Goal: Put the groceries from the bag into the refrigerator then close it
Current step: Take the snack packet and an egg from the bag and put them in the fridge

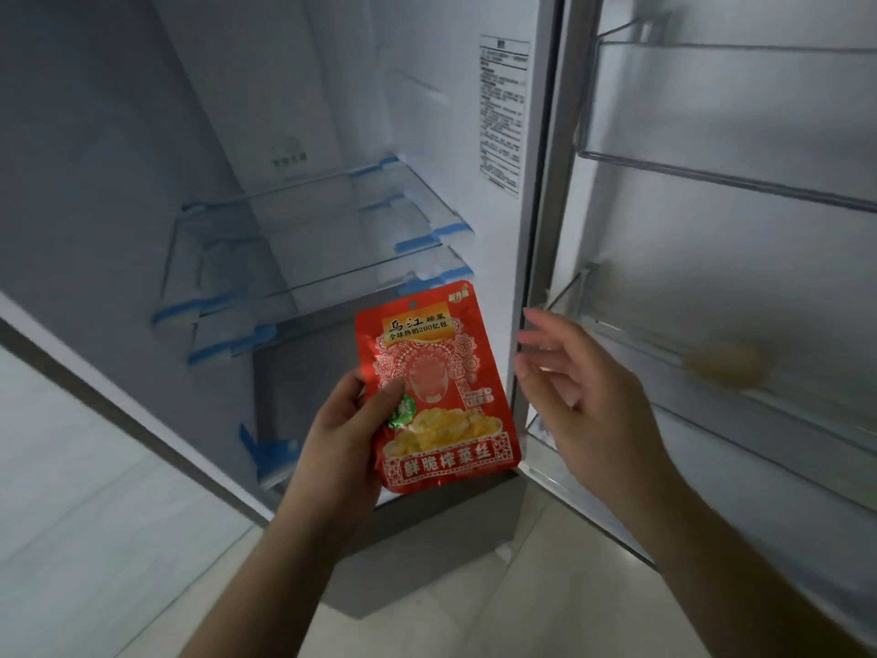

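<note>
Your left hand (339,434) holds the red packet (434,387) by its lower left edge, thumb on the front, upright before the open fridge (294,135). Your right hand (583,387) is free beside it, fingers loosely spread, near the door shelf (712,401), where a pale object (726,368) lies.
</note>
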Motion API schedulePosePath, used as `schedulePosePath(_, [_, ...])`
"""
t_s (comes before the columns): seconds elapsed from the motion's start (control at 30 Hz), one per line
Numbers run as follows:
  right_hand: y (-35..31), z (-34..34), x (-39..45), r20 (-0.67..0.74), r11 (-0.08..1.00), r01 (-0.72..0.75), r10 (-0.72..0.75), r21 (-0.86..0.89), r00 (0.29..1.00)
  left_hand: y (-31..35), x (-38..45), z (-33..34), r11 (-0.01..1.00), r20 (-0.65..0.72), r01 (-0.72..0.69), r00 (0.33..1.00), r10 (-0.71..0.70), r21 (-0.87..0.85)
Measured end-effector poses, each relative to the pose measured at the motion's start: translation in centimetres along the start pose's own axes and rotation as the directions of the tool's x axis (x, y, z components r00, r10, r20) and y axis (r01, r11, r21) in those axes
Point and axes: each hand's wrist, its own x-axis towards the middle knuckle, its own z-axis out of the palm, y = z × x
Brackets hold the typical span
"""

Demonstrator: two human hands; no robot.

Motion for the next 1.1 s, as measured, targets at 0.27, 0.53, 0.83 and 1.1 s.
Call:
schedulePosePath(0.27, [0.0, 6.6, 0.0, 0.252, 0.964, -0.203, 0.156, 0.170, 0.955, -0.3, -0.3, -5.5, 1.000, -0.106, 0.015, 0.994, -0.013, 0.013])
schedulePosePath(0.53, [-0.1, 13.0, 0.2, 0.307, 0.953, -0.289, 0.249, 0.092, 0.918, -0.3, 0.8, -11.6, 0.996, -0.151, 0.033, 0.988, -0.020, 0.084])
schedulePosePath(0.83, [1.2, 19.7, 0.4, 0.342, 0.934, -0.356, 0.332, 0.009, 0.879, -1.3, 3.2, -18.9, 0.960, -0.104, 0.157, 0.985, -0.136, 0.233])
schedulePosePath(1.1, [2.8, 24.2, 0.4, 0.378, 0.893, -0.450, 0.416, 0.002, 0.827, -4.0, 5.8, -23.5, 0.922, -0.148, 0.203, 0.976, -0.162, 0.330])
